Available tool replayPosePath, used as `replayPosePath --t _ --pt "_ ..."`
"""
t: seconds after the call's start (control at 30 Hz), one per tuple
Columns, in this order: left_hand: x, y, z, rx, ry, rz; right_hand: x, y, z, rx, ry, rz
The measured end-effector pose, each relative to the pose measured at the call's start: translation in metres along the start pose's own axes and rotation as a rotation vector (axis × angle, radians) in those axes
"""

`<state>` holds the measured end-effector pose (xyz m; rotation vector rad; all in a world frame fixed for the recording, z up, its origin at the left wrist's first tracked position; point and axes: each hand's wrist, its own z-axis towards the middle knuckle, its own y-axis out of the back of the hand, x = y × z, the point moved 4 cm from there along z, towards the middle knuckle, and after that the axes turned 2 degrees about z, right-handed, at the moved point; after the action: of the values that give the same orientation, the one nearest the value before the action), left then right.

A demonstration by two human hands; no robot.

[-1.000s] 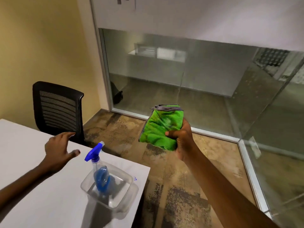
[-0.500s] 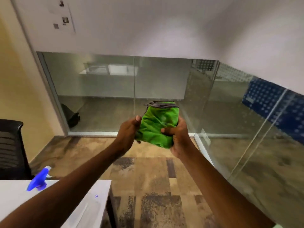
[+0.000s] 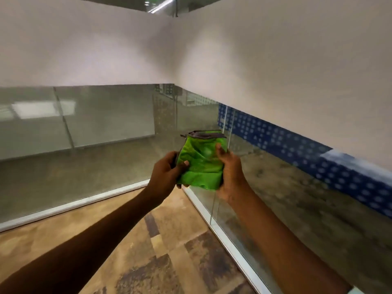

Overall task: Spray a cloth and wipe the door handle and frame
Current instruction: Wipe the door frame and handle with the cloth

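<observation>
Now green cloth (image 3: 200, 164) in the grip of left hand (image 3: 164, 176) and right hand (image 3: 230, 174).

Person, 2 bare arms, both extended forward and converging at centre of view.
Left hand (image 3: 164, 174): forearm enters from lower left, rising diagonally; fingers curled, thumb on top, closed on the left edge of a folded green cloth (image 3: 200, 164).
Right hand (image 3: 230, 175): forearm enters from lower right; palm cupped inward, thumb pressed on the cloth's right side, fingers wrapped behind.
</observation>
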<state>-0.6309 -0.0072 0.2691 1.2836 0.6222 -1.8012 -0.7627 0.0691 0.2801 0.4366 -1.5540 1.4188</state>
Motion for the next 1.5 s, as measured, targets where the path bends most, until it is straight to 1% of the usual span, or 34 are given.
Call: replayPosePath --t 0.13,0.23,0.43,0.53,0.7,0.87,0.97,1.07,1.23,1.3,1.37,1.43,1.5 --pt "0.004 -0.093 0.008 0.15 -0.002 -0.108 0.052 0.08 -0.027 -0.251 0.051 -0.049" --pt "0.003 -0.163 0.009 0.276 -0.008 -0.178 0.089 0.134 -0.055 -0.407 0.125 -0.052" --pt "0.002 -0.288 0.003 0.515 0.002 -0.276 0.144 0.218 -0.118 -0.686 0.23 -0.025" --pt "-0.004 -0.35 -0.006 0.639 -0.004 -0.326 0.172 0.253 -0.154 -0.82 0.313 -0.031" --pt "-0.008 -0.439 -0.018 0.853 -0.027 -0.364 0.209 0.286 -0.209 -1.026 0.451 -0.06" --pt "-0.02 -0.512 -0.034 1.075 -0.041 -0.417 0.227 0.305 -0.251 -1.206 0.603 -0.004" --pt "-0.021 -0.547 -0.045 1.182 -0.058 -0.408 0.231 0.311 -0.271 -1.301 0.663 0.023" --pt "-0.023 -0.579 -0.055 1.296 -0.086 -0.409 0.236 0.321 -0.291 -1.44 0.724 0.032" --pt "-0.034 -0.623 -0.073 1.406 -0.075 -0.487 0.254 0.338 -0.32 -1.645 0.847 -0.069" --pt "-0.035 -0.638 -0.075 1.39 -0.144 -0.435 0.264 0.347 -0.329 -1.704 0.914 -0.115" --pt "-0.038 -0.651 -0.073 1.346 -0.289 -0.36 0.272 0.362 -0.338 -1.77 0.975 -0.162" --pt "-0.047 -0.658 -0.069 1.261 -0.535 -0.276 0.279 0.379 -0.347 -1.845 1.014 -0.234" --pt "-0.058 -0.667 -0.066 1.106 -0.844 -0.161 0.289 0.396 -0.354 -1.938 1.024 -0.325"
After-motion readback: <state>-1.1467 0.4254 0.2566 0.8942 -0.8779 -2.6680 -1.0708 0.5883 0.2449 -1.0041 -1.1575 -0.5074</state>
